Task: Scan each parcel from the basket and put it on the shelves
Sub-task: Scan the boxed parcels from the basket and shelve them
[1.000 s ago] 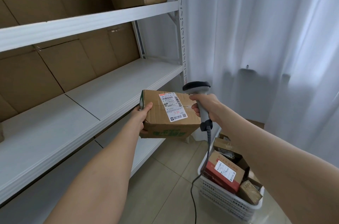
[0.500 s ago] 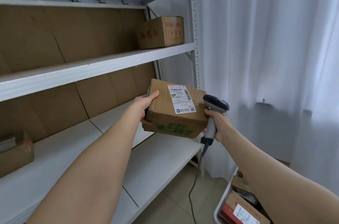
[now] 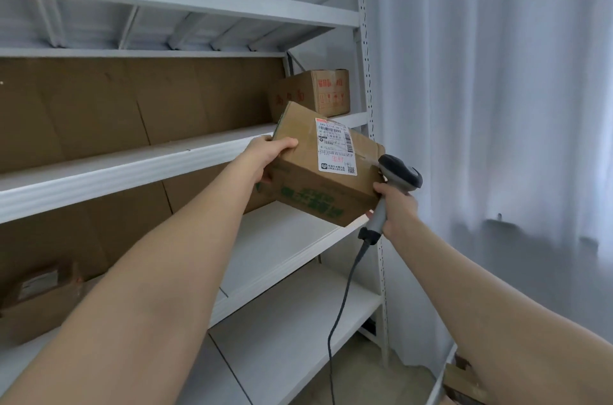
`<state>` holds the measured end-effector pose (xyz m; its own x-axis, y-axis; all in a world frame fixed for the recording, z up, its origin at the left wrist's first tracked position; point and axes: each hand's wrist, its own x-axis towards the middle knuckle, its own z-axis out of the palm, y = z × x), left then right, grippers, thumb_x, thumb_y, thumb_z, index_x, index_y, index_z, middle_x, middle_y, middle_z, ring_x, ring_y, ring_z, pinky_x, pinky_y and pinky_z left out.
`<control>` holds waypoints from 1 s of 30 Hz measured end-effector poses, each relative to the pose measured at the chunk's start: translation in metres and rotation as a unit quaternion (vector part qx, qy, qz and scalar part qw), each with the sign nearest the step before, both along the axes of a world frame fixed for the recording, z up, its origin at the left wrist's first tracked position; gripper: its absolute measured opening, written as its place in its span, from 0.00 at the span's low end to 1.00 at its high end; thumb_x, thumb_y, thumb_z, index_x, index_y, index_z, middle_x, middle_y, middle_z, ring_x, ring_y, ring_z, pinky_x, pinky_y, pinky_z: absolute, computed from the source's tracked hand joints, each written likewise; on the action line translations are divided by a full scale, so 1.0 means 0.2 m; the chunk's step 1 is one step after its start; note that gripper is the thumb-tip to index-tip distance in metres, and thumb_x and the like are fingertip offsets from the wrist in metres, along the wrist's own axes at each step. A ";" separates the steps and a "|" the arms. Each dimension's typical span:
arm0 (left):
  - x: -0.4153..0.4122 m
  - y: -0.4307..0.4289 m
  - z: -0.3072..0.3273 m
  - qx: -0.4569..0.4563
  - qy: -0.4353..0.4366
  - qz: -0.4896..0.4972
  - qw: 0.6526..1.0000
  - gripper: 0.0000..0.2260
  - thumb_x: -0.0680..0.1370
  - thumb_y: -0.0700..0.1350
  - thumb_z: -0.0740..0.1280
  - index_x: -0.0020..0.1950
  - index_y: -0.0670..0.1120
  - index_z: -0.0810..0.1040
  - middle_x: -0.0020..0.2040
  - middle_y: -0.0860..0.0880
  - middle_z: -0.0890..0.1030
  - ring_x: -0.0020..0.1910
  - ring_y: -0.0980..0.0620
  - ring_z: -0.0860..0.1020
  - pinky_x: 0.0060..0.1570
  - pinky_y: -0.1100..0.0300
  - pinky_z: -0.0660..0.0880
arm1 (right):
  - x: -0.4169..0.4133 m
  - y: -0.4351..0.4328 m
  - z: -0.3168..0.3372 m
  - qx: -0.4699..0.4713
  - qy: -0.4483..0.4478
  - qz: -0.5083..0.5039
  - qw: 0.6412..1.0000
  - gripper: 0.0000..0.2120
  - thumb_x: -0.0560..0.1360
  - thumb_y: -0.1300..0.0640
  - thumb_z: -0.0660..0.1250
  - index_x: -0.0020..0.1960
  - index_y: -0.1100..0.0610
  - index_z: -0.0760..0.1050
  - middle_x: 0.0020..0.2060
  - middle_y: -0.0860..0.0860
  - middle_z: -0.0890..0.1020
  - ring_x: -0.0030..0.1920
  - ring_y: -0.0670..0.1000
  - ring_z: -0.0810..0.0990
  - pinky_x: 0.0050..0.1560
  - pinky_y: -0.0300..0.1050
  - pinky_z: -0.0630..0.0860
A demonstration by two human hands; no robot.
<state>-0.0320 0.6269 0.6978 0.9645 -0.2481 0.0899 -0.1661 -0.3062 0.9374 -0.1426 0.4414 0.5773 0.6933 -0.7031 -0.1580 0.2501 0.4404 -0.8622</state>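
One parcel [image 3: 308, 185], a tilted cardboard box, is held in front of the shelves [image 3: 132, 169], just below a second box [image 3: 323, 91] standing at 12 o'clock on the middle shelf. Left hand [image 3: 267, 156] grips the parcel's 9 o'clock edge, thumb on top. Right hand [image 3: 398, 205] is closed round the scanner [image 3: 401, 172] handle, just beside the 3 o'clock corner. Judged light and rigid; smooth taped faces may slip, so support it under opposite lower edges.
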 end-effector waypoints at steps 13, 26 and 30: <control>0.32 -0.07 0.33 -0.116 -0.138 -0.016 0.984 0.30 0.74 0.55 0.71 0.72 0.48 0.67 0.62 0.48 0.75 0.53 0.48 0.75 0.49 0.50 0.77 | 0.33 -0.06 0.42 -0.013 -0.102 -0.041 0.994 0.11 0.73 0.61 0.72 0.47 0.53 0.70 0.43 0.51 0.77 0.42 0.52 0.78 0.37 0.45 0.78; 1.03 -0.18 0.61 -0.120 -0.161 -0.035 0.979 0.27 0.76 0.56 0.67 0.71 0.47 0.65 0.63 0.48 0.71 0.55 0.48 0.71 0.59 0.46 0.73 | 0.99 -0.13 0.73 -0.045 -0.163 -0.064 0.984 0.11 0.73 0.60 0.72 0.52 0.55 0.72 0.46 0.52 0.79 0.47 0.53 0.80 0.38 0.43 0.81; 1.19 -0.20 0.61 -0.097 -0.159 -0.003 0.982 0.28 0.76 0.59 0.66 0.72 0.49 0.65 0.69 0.45 0.65 0.58 0.46 0.69 0.60 0.44 0.73 | 1.13 -0.13 0.75 -0.067 -0.150 -0.067 0.984 0.11 0.74 0.60 0.72 0.52 0.55 0.73 0.46 0.51 0.79 0.47 0.52 0.80 0.39 0.43 0.81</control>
<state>0.2054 0.5878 0.8195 0.8786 -0.2023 0.4326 -0.4613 -0.1251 0.8784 0.0831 0.4154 0.7271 0.5944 -0.7918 0.1405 0.5508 0.2736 -0.7885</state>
